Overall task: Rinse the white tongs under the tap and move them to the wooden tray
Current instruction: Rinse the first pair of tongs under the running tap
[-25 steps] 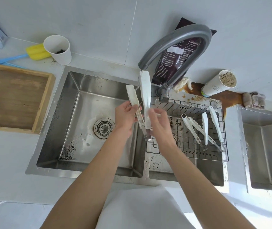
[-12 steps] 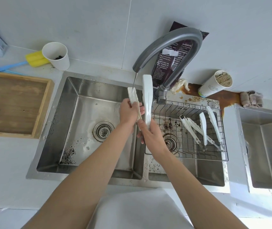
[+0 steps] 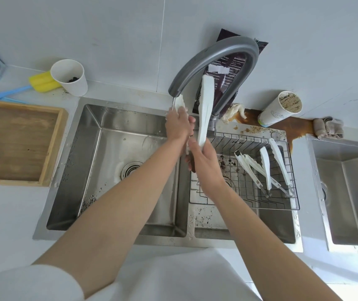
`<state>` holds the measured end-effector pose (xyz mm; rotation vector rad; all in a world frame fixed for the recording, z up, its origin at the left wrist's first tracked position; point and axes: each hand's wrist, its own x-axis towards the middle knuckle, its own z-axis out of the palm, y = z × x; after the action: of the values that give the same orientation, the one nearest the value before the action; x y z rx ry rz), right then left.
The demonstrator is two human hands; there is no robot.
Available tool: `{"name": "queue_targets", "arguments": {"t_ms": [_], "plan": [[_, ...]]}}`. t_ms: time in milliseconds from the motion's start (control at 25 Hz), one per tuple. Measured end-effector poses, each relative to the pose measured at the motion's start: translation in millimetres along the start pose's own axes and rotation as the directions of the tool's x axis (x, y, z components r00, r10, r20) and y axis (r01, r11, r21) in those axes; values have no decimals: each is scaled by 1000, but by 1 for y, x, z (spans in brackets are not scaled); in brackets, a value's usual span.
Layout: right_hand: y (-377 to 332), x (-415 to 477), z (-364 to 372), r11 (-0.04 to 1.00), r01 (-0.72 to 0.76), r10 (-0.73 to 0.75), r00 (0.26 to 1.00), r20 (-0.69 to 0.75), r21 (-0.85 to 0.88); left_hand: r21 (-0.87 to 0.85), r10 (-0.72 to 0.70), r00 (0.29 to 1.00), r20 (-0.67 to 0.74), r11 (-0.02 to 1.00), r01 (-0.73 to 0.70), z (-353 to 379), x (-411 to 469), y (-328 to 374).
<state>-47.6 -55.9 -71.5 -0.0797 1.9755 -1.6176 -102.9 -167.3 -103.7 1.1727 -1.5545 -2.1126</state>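
Note:
I hold one pair of white tongs (image 3: 204,111) upright under the grey arched tap (image 3: 213,55), where a thin stream of water runs. My left hand (image 3: 178,124) grips the left arm of the tongs, whose tip (image 3: 179,103) sits right under the spout. My right hand (image 3: 206,166) grips the lower part, near the hinge. The right arm of the tongs points up past the tap. The wooden tray (image 3: 53,146) lies on the counter to the left of the sink, with nothing in it.
More white tongs (image 3: 265,168) lie in a wire rack (image 3: 249,198) over the right basin. The left basin (image 3: 117,170) holds dark specks. Paper cups (image 3: 70,78) (image 3: 279,110), a yellow brush (image 3: 41,82), a dark packet (image 3: 230,68), a rag (image 3: 328,128) and a brown spill (image 3: 291,127) line the back counter.
Both hands lifted the tongs toward the spout. My left hand slid up the left arm until its tip reached the stream; the right hand stayed low on the tongs.

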Motion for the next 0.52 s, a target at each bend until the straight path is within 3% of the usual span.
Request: {"name": "queue_targets", "arguments": {"t_ms": [200,520], "plan": [[1,-3,0,999,31,-30,999,35,-31,-57,-65,998,2,996,65,-9,-2,1],[3,-16,1,996,8,-3,999,49,-87,-126,-60,996,-68,991,51,-22,17,25]]}}
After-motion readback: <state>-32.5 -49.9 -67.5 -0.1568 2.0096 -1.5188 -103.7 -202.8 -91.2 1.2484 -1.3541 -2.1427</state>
